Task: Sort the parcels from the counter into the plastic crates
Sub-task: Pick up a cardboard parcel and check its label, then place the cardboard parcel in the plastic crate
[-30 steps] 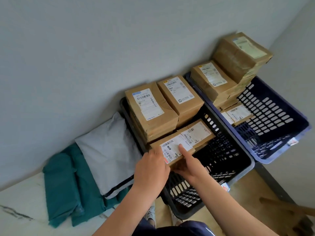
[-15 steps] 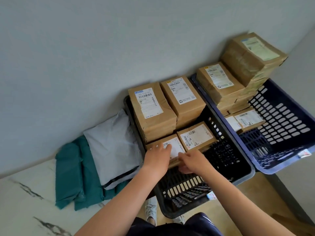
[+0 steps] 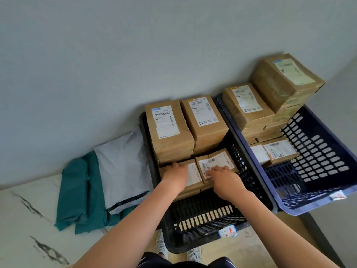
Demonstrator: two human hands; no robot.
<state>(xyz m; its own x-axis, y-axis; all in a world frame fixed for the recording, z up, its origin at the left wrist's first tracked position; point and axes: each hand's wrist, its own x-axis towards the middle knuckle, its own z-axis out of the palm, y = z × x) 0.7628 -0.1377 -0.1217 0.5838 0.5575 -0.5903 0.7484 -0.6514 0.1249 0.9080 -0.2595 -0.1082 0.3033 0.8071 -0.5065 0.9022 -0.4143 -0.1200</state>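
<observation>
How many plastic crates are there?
2. The black crate is in the middle, next to the counter; the blue crate is just right of it. More may be outside the picture.

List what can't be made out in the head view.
All head view.
1. Label print on every parcel: too small, blurred.
2. Label of front-left parcel: partly under left hand.
3. Lower parcels in black crate: hidden by the top ones.
4. Right corner of blue crate: cut off by frame edge.
</observation>
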